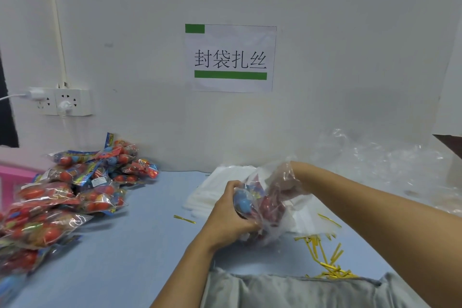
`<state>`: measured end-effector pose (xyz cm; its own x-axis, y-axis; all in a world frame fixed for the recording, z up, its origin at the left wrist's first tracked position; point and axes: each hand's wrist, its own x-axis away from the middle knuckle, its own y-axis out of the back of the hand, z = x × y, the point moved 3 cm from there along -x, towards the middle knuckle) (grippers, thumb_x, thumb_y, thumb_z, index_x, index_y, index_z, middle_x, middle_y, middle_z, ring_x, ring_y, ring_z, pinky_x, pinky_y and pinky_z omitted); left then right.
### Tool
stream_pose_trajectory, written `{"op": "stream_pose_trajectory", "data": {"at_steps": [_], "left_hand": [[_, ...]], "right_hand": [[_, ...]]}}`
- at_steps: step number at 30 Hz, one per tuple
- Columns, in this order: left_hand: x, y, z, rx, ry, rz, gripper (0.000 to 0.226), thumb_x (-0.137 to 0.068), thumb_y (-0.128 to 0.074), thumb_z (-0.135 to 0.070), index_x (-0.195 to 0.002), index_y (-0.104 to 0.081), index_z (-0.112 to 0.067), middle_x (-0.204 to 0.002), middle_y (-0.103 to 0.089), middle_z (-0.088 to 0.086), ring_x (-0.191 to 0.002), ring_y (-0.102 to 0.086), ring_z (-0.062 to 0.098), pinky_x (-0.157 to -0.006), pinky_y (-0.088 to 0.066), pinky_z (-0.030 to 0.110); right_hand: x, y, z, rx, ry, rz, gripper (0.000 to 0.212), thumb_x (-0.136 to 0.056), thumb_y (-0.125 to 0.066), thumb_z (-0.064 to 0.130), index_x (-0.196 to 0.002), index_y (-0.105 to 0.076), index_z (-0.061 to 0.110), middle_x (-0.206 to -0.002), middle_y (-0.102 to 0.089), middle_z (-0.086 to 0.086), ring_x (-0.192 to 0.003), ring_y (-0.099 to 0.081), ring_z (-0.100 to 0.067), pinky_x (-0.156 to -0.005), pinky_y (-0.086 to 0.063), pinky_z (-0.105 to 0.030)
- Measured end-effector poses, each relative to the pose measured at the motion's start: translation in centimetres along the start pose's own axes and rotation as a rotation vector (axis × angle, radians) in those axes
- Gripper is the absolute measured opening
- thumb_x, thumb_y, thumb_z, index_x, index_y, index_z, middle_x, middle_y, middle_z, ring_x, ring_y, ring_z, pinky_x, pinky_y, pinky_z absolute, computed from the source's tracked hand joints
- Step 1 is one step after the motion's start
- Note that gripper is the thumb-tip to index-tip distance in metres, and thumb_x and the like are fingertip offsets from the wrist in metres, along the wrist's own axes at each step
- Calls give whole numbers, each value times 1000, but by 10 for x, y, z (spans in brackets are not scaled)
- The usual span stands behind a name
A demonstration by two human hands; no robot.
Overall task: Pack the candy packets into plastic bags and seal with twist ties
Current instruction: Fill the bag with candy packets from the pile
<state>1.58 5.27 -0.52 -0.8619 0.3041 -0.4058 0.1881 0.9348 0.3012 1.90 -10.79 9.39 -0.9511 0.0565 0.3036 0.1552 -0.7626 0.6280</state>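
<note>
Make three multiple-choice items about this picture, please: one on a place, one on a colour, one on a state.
1. Where does the pile of candy packets lie?
A. left on the table
B. right on the table
C. on the floor

2. What colour are the loose twist ties?
A. green
B. gold
C. white

3. What is the left hand doing?
A. resting flat on the table
B. gripping a candy packet at the mouth of a clear plastic bag
C. pointing at the wall sign

Key:
1 A, the pile fills the left of the blue table.
2 B, they shine gold by the right forearm.
3 B, its fingers curl round the packet while the right hand is inside the bag.
</note>
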Motion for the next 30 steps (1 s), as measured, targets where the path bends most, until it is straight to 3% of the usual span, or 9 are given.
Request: {"op": "stream_pose_trajectory", "data": {"at_steps": [4,7,10,12,15,18,21,24,30], "left_hand": [[-2,5,6,50,57,-47,70,-63,-89,-27,-115,-43,-33,-92,-73,-11,-81,-73,12,-72,-60,28],[-4,9,9,72,81,-55,71,-64,-91,-27,-115,-42,-36,-91,-73,-14,-83,-73,10,-73,-59,26],[-5,12,12,85,111,-56,73,-63,-89,-23,-117,-41,-34,-88,-73,-12,-80,-74,14,-67,-58,26],[-6,15,14,103,127,-70,74,-64,-89,-20,-119,-41,-31,-88,-74,-7,-79,-74,16,-64,-56,25],[-7,17,15,109,134,-84,75,-65,-92,-20,-120,-42,-31,-100,-72,-2,-83,-74,14,-70,-59,27],[-7,17,14,126,139,-64,76,-66,-92,-18,-122,-42,-28,-103,-71,0,-85,-74,13,-71,-58,25],[-5,18,10,189,143,-52,78,-61,-92,-20,-123,-45,-25,-98,-73,1,-82,-74,19,-65,-56,24],[-7,24,4,298,138,-79,72,-64,-88,-23,-122,-45,-19,-82,-72,1,-63,-65,15,-50,-45,22],[-4,32,9,313,187,-24,71,-64,-84,-13,-124,-47,-18,-94,-74,6,-77,-70,24,-59,-53,32]], "right_hand": [[23,9,21,334,157,-41,26,-98,-50,-3,-75,-58,6,-86,-62,-17,-67,-60,-22,-55,-54,-24],[49,28,38,578,335,-279,21,-85,-57,0,-68,-67,9,-79,-73,-10,-69,-65,-21,-58,-48,-24],[64,57,28,266,516,-596,32,-82,-48,0,-75,-70,22,-74,-71,0,-71,-69,-16,-61,-48,-20],[60,77,-6,119,462,-789,31,-82,-48,-1,-85,-73,17,-75,-70,-7,-75,-63,-20,-71,-45,-22],[30,57,-69,144,223,-366,27,-88,-56,-7,-109,-70,3,-95,-72,-21,-74,-63,-21,-67,-51,-27],[12,11,-99,-27,266,-20,27,-91,-70,12,-116,-64,19,-113,-71,0,-82,-69,-9,-66,-51,-21],[-4,-5,-86,-199,426,-107,9,-89,-71,10,-90,-77,17,-90,-76,4,-76,-66,-5,-65,-52,-22],[-15,2,-62,-531,441,-289,25,-91,-68,5,-68,-72,15,-69,-71,-1,-68,-65,-13,-64,-50,-27],[-22,-20,-57,-506,516,-490,21,-94,-65,7,-76,-72,13,-72,-73,1,-69,-70,-16,-59,-48,-19]]}}
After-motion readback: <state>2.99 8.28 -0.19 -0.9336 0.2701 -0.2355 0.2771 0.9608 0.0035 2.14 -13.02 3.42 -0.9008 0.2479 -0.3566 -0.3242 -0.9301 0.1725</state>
